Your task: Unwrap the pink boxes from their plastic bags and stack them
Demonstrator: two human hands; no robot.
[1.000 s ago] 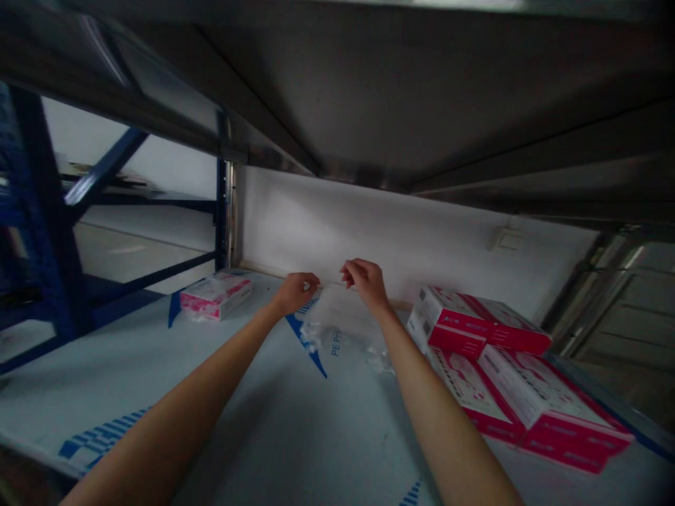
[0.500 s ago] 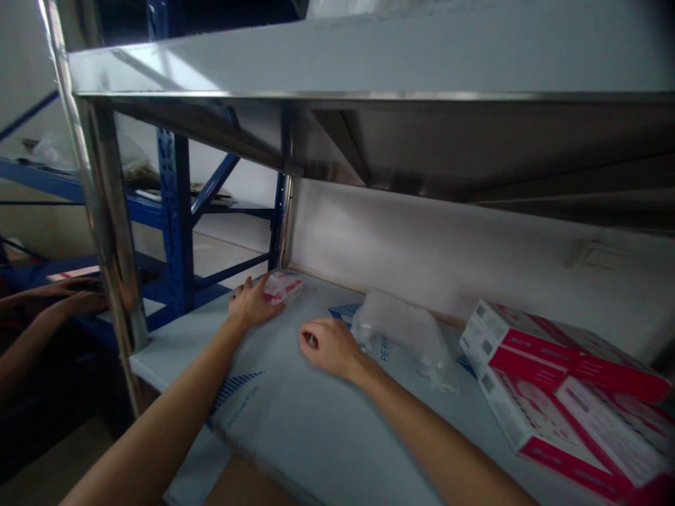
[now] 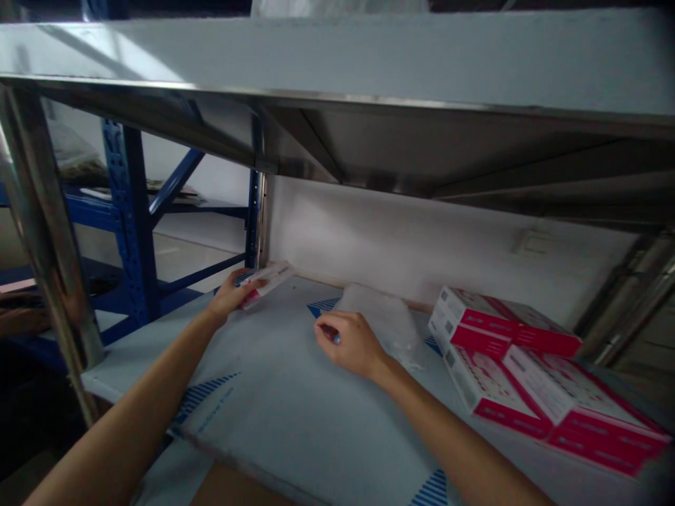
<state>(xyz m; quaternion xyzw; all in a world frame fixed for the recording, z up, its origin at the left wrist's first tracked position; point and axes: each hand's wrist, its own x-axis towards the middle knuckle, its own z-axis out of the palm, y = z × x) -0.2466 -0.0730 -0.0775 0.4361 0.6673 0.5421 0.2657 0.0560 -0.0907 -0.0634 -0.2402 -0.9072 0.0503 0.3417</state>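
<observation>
At the far left corner of the shelf, my left hand (image 3: 228, 296) grips a small red-and-white box (image 3: 270, 279), which is tilted up. My right hand (image 3: 352, 342) hovers over the middle of the shelf with its fingers curled closed. A small bluish bit shows inside the curl, too little to name. Behind that hand lies a clear plastic bag (image 3: 380, 309), partly covered by it. Several larger red-and-white boxes (image 3: 506, 320) are stacked to the right.
A metal shelf board (image 3: 295, 422) with blue-printed film lies under my arms. Another shelf (image 3: 337, 63) hangs low overhead. A metal post (image 3: 58, 232) and a blue rack upright (image 3: 129, 225) stand at the left. Another person's hand (image 3: 24, 316) shows at the left edge.
My left hand has gone from lying spread over the small box to gripping it, and the box is now tilted up. The view has turned right. My right hand stays curled.
</observation>
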